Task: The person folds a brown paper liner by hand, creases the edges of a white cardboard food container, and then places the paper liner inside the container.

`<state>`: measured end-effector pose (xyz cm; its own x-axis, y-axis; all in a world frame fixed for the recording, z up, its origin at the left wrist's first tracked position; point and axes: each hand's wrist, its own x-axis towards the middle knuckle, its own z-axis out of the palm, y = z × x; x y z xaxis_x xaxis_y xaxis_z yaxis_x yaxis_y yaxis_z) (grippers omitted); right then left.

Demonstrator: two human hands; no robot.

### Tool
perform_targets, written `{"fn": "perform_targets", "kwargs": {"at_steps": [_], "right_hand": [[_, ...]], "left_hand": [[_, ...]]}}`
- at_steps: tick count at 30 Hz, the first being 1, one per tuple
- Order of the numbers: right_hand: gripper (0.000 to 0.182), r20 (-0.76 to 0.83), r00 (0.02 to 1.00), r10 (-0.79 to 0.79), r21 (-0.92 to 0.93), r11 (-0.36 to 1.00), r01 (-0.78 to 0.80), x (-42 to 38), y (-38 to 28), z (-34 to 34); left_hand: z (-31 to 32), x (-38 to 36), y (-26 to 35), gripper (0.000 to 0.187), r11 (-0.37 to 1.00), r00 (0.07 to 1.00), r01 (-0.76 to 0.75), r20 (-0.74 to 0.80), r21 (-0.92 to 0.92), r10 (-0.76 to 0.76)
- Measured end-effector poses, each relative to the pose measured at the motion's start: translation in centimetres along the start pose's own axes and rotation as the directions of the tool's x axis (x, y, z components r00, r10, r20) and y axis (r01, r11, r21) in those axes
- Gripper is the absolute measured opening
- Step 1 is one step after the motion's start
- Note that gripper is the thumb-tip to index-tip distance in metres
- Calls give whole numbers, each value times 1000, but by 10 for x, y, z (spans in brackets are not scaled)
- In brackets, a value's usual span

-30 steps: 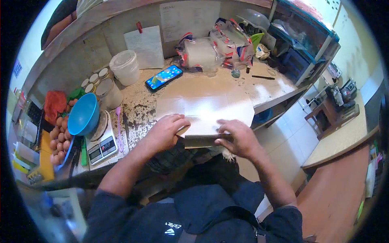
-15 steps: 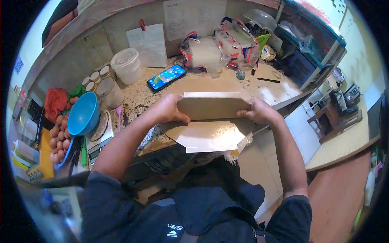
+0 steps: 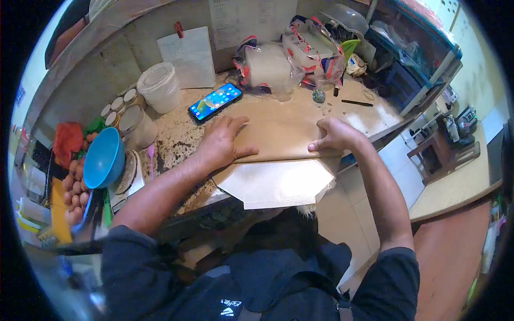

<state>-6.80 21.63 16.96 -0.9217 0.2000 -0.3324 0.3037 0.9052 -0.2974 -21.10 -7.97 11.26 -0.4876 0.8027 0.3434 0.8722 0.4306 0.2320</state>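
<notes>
A flat cardboard box blank [image 3: 278,160] lies across the front edge of the speckled counter [image 3: 182,134]. Its brown panel is folded over and rests flat on the counter, and a white flap hangs past the edge toward me. My left hand [image 3: 222,142] presses palm down on the left part of the brown panel, fingers spread. My right hand [image 3: 334,136] presses on the panel's right end with curled fingers. A phone [image 3: 215,101] with a lit screen lies just beyond the blank.
A blue bowl [image 3: 103,158] sits on a kitchen scale at left, with eggs [image 3: 72,190] beside it. White lidded tubs [image 3: 159,87] and small jars stand at the back left. Plastic bags of containers [image 3: 273,67] crowd the back. A pen [image 3: 356,102] lies at right.
The folded panel, raised between both hands half a second ago, is now pushed down flat on the counter. Both hands moved forward and pressed onto it.
</notes>
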Motion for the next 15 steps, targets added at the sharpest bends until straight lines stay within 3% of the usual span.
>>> {"fn": "perform_targets", "kwargs": {"at_steps": [1, 3, 4, 6, 10, 12, 15], "right_hand": [[67, -1, 1000, 2, -2, 1000, -2, -2, -2, 0], [86, -69, 997, -43, -38, 998, 40, -8, -5, 4], [86, -66, 997, -41, -36, 999, 39, -8, -4, 8], [104, -185, 973, -137, -8, 990, 138, -8, -4, 17], [112, -100, 988, -117, 30, 992, 121, 4, -11, 9], [113, -82, 996, 20, 131, 991, -9, 13, -10, 9], [115, -51, 996, 70, 33, 997, -69, 15, -19, 3]], "left_hand": [[7, 2, -6, 82, 1000, 1000, -1, -2, -2, 1], [14, 4, -14, 67, 980, 980, -190, -43, 53, 192], [15, 6, -15, 67, 980, 981, -190, -40, 52, 192], [17, 8, -16, 57, 949, 951, -300, -54, 99, 306], [24, 11, -24, 54, 949, 949, -312, -34, 45, 313], [29, 15, -29, 52, 937, 937, -349, 30, -22, 349], [30, 17, -36, 58, 937, 926, -341, 143, -80, 350]]}}
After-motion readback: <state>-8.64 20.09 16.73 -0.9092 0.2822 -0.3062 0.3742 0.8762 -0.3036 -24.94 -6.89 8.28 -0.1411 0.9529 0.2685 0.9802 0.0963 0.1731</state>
